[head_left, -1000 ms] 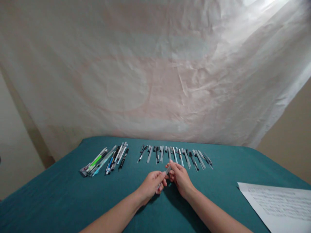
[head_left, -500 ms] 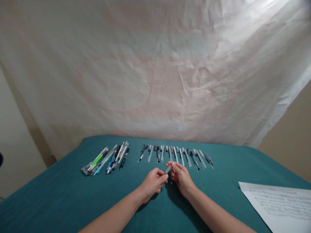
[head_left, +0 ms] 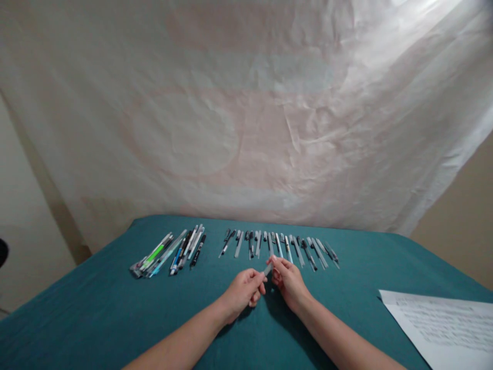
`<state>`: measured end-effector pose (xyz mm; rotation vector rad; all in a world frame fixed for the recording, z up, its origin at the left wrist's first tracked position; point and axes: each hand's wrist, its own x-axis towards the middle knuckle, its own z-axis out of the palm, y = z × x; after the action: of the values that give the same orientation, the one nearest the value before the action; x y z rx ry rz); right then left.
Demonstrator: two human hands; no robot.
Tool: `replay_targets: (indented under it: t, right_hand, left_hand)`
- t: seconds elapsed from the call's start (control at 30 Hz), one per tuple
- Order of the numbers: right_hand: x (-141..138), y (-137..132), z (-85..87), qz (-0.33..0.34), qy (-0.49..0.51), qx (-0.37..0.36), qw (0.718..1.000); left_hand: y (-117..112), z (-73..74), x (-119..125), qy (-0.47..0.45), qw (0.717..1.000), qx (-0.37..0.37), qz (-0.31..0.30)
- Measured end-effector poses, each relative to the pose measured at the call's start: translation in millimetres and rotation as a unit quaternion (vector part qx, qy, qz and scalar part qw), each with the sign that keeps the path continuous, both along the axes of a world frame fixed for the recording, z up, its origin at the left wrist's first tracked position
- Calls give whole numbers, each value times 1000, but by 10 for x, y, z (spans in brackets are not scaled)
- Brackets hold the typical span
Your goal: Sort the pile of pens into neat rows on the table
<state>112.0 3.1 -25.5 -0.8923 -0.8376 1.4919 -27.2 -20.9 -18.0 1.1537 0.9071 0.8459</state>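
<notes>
My left hand (head_left: 242,290) and my right hand (head_left: 289,281) meet over the teal table (head_left: 96,313), both pinching one small grey pen (head_left: 267,269) between their fingertips. The pen slants up to the right; my left fingers grip its lower end, my right fingers its upper end. Just beyond the hands lies a row of several pens and caps (head_left: 279,246), laid side by side. A tighter bundle of pens (head_left: 169,254), one with a green barrel, lies to the left.
A white sheet of paper with printed lines (head_left: 442,321) lies at the right front corner. A wrinkled white cloth (head_left: 246,113) hangs behind the table as a backdrop.
Both hands stay closed on the same pen and have shifted only slightly; the view has drifted a little.
</notes>
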Motion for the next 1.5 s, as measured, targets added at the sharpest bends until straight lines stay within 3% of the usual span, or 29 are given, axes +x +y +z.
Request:
replay_targets:
  t: [0.23, 0.87, 1.5]
  right_hand:
    - [-17, 0, -2, -1, 10, -27, 1000]
    - [-24, -3, -26, -11, -15, -14, 1000]
    - [-9, -1, -10, -15, 29, -9, 999]
  left_hand:
    - [23, -18, 10, 12, 1000, -10, -2]
    - [34, -20, 1, 12, 1000, -17, -8]
    - [44, -20, -8, 15, 1000, -16, -17]
